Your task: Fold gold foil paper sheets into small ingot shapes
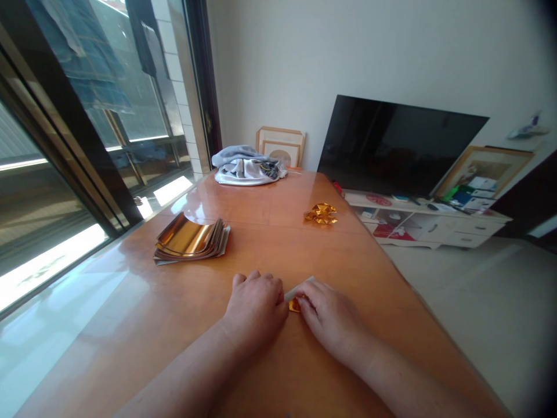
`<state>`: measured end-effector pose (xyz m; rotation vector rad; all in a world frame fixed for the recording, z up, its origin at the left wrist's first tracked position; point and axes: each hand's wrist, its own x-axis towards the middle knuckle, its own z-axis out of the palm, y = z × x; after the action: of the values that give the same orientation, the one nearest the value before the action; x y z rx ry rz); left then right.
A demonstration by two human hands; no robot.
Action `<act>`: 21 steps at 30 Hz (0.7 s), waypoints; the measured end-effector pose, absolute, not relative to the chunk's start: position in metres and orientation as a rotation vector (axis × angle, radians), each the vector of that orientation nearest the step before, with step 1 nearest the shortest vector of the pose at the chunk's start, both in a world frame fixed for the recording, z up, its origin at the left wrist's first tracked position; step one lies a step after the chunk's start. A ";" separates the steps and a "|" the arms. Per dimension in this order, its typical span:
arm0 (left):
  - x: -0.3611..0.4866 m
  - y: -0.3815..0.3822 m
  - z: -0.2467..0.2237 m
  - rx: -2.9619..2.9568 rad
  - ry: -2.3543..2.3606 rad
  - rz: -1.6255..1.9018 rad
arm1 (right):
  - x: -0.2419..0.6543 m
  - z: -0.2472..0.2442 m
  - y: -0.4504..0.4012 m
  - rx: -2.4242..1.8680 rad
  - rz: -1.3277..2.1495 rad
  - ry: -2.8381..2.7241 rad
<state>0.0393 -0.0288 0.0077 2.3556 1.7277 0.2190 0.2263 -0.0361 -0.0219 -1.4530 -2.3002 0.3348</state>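
Observation:
Between my hands is a small sheet of gold foil paper (295, 305), partly folded, its pale backing showing along the top edge. My left hand (257, 302) is closed on the sheet's left end, fingers curled near the tabletop. Thumb and fingers of my right hand (328, 313) pinch its right side. Much of the sheet is hidden under the fingers. Ahead and to the left lies a stack of gold foil sheets (189, 238), slightly curled and fanned at the right. Some folded gold foil pieces (322, 213) lie in a little heap at the table's right side.
The glossy wooden table (261, 244) stretches away from me. A bundle of grey cloth (248, 165) sits at its far end. A glass sliding door (130, 116) runs along the left. To the right, a large television (395, 145) stands on a white cabinet (435, 226).

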 end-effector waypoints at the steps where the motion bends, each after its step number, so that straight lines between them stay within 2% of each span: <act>1: 0.038 -0.028 0.008 2.335 1.733 0.219 | 0.226 -0.022 -0.036 -1.466 0.335 -2.296; 11: 0.033 -0.025 0.007 2.259 1.717 0.225 | 0.225 -0.020 -0.036 -1.535 0.289 -2.308; 21: 0.030 -0.023 0.007 2.450 1.394 0.289 | 0.227 -0.020 -0.036 -1.488 0.335 -2.314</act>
<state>0.0304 -0.0231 0.0069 2.4502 1.3938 0.2890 0.2273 -0.0359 -0.0204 -1.4881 -2.3138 0.3347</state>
